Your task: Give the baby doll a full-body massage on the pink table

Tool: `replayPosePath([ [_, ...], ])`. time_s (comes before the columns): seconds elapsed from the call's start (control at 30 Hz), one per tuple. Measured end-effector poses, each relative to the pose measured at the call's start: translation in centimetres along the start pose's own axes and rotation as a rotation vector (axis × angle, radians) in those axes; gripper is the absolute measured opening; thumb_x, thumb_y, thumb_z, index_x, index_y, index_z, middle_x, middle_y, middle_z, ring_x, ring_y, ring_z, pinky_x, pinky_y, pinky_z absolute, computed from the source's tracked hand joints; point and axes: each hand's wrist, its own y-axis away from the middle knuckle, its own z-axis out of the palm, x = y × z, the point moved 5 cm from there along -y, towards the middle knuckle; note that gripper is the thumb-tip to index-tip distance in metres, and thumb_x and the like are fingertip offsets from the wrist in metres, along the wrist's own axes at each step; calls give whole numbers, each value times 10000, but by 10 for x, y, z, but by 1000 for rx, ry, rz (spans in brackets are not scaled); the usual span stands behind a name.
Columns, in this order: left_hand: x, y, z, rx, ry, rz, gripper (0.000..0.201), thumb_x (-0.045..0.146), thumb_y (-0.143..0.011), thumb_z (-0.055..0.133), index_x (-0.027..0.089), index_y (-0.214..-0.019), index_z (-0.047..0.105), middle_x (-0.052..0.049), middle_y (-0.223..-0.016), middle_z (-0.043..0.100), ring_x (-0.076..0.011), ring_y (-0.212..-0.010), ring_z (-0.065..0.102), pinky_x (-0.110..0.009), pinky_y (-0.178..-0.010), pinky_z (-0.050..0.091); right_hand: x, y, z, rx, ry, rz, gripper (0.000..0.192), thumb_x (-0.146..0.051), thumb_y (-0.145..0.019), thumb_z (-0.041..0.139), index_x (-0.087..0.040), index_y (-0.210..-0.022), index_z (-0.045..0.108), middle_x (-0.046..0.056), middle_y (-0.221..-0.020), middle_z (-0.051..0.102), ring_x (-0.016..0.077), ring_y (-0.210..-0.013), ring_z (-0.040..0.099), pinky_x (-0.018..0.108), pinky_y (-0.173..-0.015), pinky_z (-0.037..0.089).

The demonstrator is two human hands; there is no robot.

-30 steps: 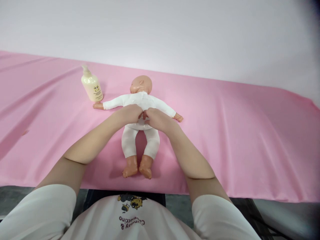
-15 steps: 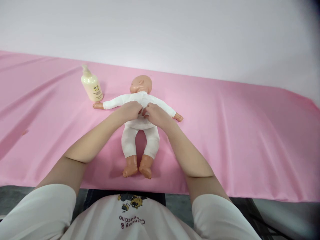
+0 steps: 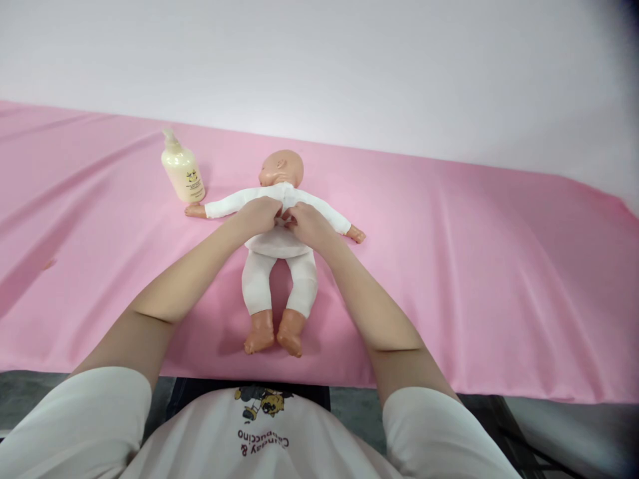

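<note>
A baby doll (image 3: 278, 286) with a white cloth body lies stretched out, its head (image 3: 282, 167) away from me and turned to the left. Its arms spread sideways, and its bare feet point towards me. My left hand (image 3: 263, 214) rests on the middle of the trunk, fingers curled in a pinch on the white cloth. Right beside it, my right hand (image 3: 305, 223) pinches the same cloth, the fingertips of both nearly meeting. The cloth between them looks gathered; the exact finger contact is partly hidden.
A cream-coloured pump bottle (image 3: 184, 174) stands at the left, close to the doll's hand. Pink cloth (image 3: 474, 279) covers the table, with a white surface (image 3: 319, 66) behind it. The table's front edge runs just before my body.
Both hands have crept slightly up the trunk towards the doll's head, still pinching the cloth. More of the lower trunk shows below them. The bottle stays in place.
</note>
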Motion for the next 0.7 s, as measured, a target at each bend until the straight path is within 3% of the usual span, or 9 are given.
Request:
replayPosePath([
  [0.07,2,1,-2,-37,-13,0,203,193,-953,541,153,-1009,732,-99,-1003,702,-204,-868,606,-336,-829,457,4,-2,2,43,21,17,205,-134,-900,555,-185,-997,728,124,-1156,652,279,-1077,606,407,-971,484],
  [0.17,3,1,-6,46,-50,34,197,229,-928,557,178,-968,743,-129,-1224,621,-289,-1071,579,-377,-881,459,7,-4,4,59,14,7,160,-151,-903,559,-181,-965,704,115,-1156,639,277,-1094,597,429,-1006,481],
  [0.3,-4,-4,0,75,-52,69,168,245,-916,558,174,-949,707,-113,-1117,656,-275,-1005,603,-387,-879,455,10,-7,5,61,-8,-6,197,-147,-922,529,-161,-1074,653,128,-1139,680,248,-1033,619,385,-957,498],
  [0.43,-12,-11,2,134,6,75,263,235,-896,580,160,-1143,634,-93,-1106,694,-255,-1006,616,-362,-858,454,17,-11,11,96,-40,37,361,-134,-948,473,-148,-1297,563,130,-1174,690,264,-1067,631,395,-974,495],
  [0.53,-14,-14,5,141,24,65,274,236,-920,572,168,-1176,641,-92,-1194,674,-246,-1093,580,-361,-945,433,22,-14,17,109,-14,37,306,-159,-970,450,-171,-1219,628,122,-1179,674,271,-1100,618,404,-1009,484],
  [0.7,-15,-16,9,172,44,37,229,290,-980,546,177,-1104,703,-88,-1188,626,-219,-1067,514,-364,-1003,404,26,-17,21,162,8,16,274,-215,-985,449,-210,-1107,695,124,-1153,640,258,-1079,587,382,-1008,481],
])
